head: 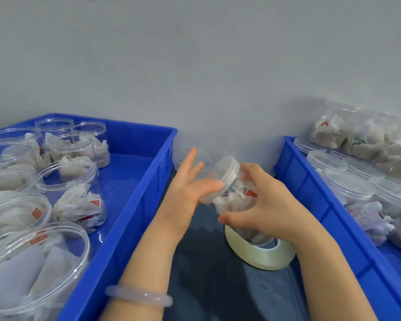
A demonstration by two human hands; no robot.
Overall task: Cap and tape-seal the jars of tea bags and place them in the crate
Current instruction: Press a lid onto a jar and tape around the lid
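Note:
A clear plastic jar (233, 198) of tea bags is held tilted between the two crates, its clear screw cap (227, 172) pointing up and to the left. My right hand (266, 205) grips the jar's body from the right, fingers and thumb curled round it. My left hand (188, 188) lies against the cap with its fingers straight and spread and its thumb across the cap's edge. A roll of clear tape (259, 253) lies flat on the dark table, just below the jar and partly hidden by my right hand.
The blue crate (134, 216) at the left holds several uncapped jars of tea bags. The blue crate (310, 188) at the right holds several capped jars and a clear bag of tea bags (368, 140). Loose lids (183, 158) lie by the grey wall.

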